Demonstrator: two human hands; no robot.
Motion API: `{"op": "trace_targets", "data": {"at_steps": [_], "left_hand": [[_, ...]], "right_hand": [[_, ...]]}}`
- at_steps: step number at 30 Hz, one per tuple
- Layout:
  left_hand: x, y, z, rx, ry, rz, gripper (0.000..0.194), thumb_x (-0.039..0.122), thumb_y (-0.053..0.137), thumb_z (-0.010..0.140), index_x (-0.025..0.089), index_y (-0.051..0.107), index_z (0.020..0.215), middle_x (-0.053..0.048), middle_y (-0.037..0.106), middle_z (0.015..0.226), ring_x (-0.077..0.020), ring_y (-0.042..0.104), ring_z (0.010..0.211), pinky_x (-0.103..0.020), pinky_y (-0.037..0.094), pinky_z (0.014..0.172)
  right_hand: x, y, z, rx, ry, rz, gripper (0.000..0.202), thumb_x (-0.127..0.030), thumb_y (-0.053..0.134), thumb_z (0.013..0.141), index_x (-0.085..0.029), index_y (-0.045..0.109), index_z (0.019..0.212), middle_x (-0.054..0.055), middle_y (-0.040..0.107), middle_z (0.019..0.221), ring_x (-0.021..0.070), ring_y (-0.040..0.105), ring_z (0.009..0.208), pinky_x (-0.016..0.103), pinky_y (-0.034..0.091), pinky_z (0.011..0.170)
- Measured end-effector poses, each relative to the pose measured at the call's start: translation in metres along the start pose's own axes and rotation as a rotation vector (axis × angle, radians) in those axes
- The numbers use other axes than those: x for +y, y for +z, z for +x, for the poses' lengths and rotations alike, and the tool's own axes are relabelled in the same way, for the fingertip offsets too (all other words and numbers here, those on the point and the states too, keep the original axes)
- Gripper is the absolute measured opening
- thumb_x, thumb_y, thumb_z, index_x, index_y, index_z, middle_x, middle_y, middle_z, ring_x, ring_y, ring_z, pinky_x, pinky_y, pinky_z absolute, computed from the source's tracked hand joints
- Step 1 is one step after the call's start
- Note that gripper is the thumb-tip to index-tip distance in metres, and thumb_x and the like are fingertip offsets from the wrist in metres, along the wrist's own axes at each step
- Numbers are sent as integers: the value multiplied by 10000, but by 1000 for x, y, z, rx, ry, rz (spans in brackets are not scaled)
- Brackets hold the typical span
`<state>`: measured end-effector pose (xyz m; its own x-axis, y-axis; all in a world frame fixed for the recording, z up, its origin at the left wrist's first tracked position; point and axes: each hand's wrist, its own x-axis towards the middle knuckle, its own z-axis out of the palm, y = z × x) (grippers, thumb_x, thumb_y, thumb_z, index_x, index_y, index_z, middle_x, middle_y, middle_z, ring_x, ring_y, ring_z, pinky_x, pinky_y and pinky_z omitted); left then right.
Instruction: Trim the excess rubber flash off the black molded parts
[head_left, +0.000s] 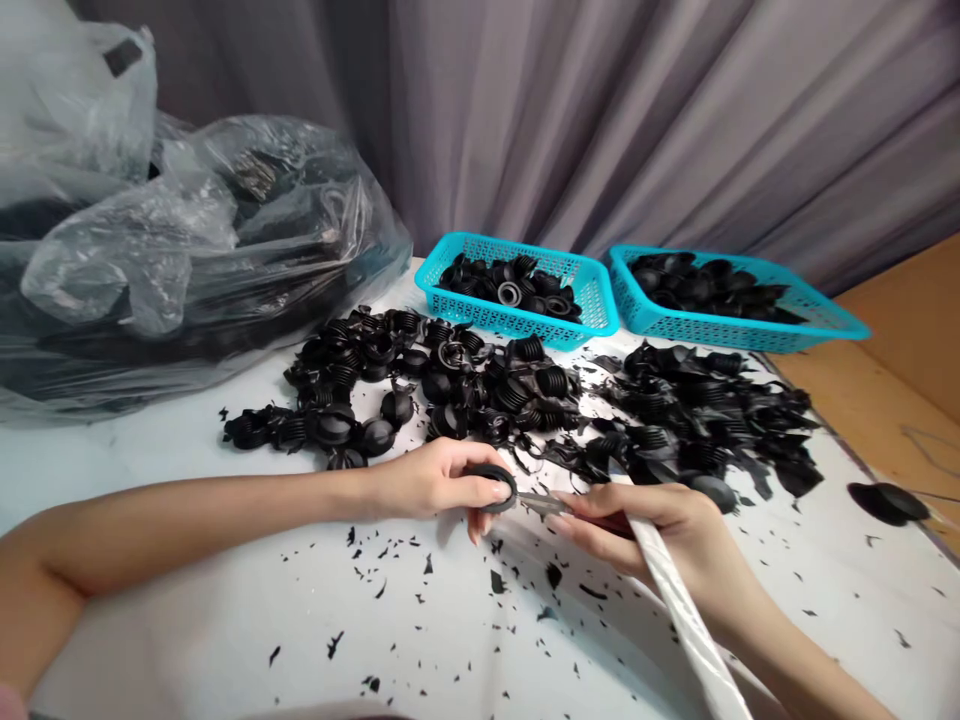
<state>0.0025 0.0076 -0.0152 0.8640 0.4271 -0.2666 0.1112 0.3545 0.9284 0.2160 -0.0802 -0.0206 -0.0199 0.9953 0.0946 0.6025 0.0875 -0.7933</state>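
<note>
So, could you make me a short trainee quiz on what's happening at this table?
1. True or false: the left hand grips a round black part.
2. What does the right hand hold?
a) a paintbrush
b) a pointed metal tool
c) a spoon
3. Fill in the blank: the large translucent plastic bag lies to the ___ of the turquoise basket holding ring-ended black pieces.

Key: 1 true; 2 b; 3 left.
</note>
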Motion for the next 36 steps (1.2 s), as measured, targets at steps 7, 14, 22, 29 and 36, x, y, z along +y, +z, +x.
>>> {"op": "trace_targets", "data": {"at_steps": [7,14,22,29,36], "left_hand": [[-1,-1,0,13,1,42,104,227,561,843,129,545,814,44,571,606,-58,552,513,-199,447,571],[-3,-2,-1,7,16,42,115,233,556,843,127,541,800,41,571,602,-58,548,510,-194,446,563],[-1,0,1,-7,9,28,103,207,532,848,131,524,779,51,545,618,-49,544,502,-186,440,554],[-1,0,-1,-2,-20,60,101,232,517,867,138,533,833,41,561,612,-66,563,543,-203,451,589],[-2,-1,0,16,8,43,115,245,536,857,140,523,813,41,543,646,-66,564,545,-199,455,569]], "right_hand": [[-10,1,2,-57,-37,-6,298,-404,638,755,-173,680,571,60,686,564,187,601,451,265,450,423],[-12,2,1,-41,-72,25,243,-354,654,752,-194,651,569,25,681,547,151,565,430,245,417,419],[-15,4,-4,34,-162,10,178,-286,652,783,-187,670,636,41,705,606,148,595,437,245,435,419],[-15,-8,4,92,-169,-3,232,-312,665,745,-188,658,549,26,627,468,128,468,333,258,329,323],[-18,-9,6,-6,-23,91,236,-353,681,701,-193,654,531,0,563,447,104,398,359,251,293,339]]}}
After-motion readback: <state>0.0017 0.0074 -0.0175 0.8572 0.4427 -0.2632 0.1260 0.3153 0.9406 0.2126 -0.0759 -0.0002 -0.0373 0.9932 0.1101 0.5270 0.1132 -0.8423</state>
